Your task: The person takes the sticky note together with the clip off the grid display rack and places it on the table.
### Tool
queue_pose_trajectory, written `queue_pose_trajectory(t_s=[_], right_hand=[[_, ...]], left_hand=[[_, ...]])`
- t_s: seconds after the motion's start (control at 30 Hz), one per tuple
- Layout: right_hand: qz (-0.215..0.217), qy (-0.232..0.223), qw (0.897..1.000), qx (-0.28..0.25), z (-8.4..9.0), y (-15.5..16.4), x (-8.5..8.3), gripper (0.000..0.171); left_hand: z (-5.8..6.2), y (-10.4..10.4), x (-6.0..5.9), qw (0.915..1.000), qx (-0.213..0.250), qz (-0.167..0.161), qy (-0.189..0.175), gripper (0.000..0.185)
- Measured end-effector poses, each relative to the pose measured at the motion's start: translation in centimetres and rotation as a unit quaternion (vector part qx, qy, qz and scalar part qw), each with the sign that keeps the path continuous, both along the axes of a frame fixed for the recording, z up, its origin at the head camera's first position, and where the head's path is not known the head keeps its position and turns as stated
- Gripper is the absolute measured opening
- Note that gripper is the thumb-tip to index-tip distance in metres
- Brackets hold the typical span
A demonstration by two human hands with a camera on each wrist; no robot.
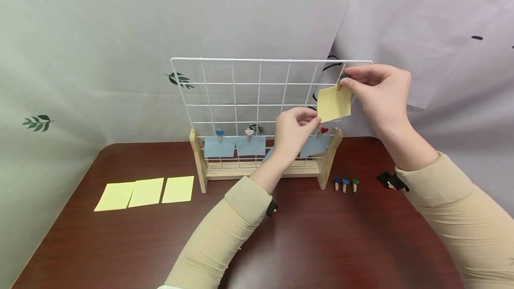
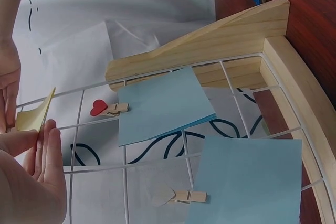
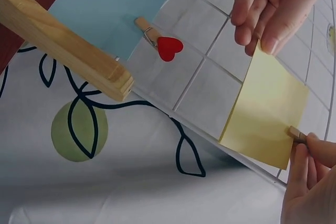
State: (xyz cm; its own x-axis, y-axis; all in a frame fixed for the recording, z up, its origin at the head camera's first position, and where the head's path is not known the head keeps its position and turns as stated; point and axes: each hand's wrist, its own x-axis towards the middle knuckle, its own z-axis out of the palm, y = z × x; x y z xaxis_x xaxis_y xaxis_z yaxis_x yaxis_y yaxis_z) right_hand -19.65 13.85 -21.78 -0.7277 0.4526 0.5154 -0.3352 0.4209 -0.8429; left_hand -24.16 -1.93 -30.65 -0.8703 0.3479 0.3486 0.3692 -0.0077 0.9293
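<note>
At the wire grid's (image 1: 257,101) upper right corner, my right hand (image 1: 379,95) pinches a green clip (image 1: 343,77) onto the yellow note (image 1: 334,102) while my left hand (image 1: 295,130) pinches its lower corner.

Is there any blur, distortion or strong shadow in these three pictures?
Head view: even light, sharp, soft shadows; the wire grid bows slightly, as through a wide lens. Left wrist view: the left hand, very near, looks a little soft, while the blue paper is clear. Right wrist view: the yellow note is sharp and throws a faint shadow on the cloth.
</note>
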Motion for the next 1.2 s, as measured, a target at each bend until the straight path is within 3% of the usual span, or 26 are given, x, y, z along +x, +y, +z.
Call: queue_pose_trajectory(t_s=[0.47, 0.87, 1.2], right_hand=[[0.016, 0.019, 1.000, -0.001, 0.05, 0.08, -0.05, 0.015], [0.005, 0.030, 0.999, 0.012, -0.08, -0.01, -0.28, 0.013], [-0.014, 0.048, 0.997, 0.063, -0.35, -0.15, -0.09, 0.009]], left_hand=[[-0.07, -0.21, -0.10, 0.9999, 0.005, 0.016, 0.002, 0.011], [-0.21, -0.41, -0.34, 0.9995, -0.009, 0.025, 0.014, 0.012], [-0.06, -0.34, -0.11, 0.9995, -0.010, 0.027, 0.009, 0.012]])
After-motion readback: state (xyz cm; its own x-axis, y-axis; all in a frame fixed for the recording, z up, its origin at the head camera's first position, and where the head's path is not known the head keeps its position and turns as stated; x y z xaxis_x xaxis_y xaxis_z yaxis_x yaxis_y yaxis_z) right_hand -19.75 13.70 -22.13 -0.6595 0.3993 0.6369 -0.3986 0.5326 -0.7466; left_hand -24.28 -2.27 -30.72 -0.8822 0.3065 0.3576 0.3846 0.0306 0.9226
